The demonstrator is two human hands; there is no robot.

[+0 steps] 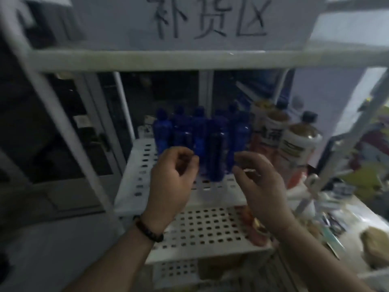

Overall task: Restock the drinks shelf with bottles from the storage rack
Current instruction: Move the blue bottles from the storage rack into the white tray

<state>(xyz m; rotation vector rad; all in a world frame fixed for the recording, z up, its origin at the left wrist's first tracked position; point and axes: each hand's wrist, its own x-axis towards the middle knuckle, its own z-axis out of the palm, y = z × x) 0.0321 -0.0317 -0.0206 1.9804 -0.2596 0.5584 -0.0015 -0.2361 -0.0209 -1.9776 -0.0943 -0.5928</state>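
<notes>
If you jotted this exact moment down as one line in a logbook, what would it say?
stage: reaching | left hand: empty, curled | right hand: empty, open | target: blue bottles upright on perforated shelf | nothing grasped yet

Your single head view looks forward and down from close range at the white storage rack (189,60); both your forearms enter from below.

A cluster of dark blue bottles (200,140) stands upright at mid-frame on a white perforated shelf of the storage rack (143,165), packed side by side, caps up. Just right of them stand upright tea bottles (294,142) with white labels and dark caps, touching one another.
</notes>
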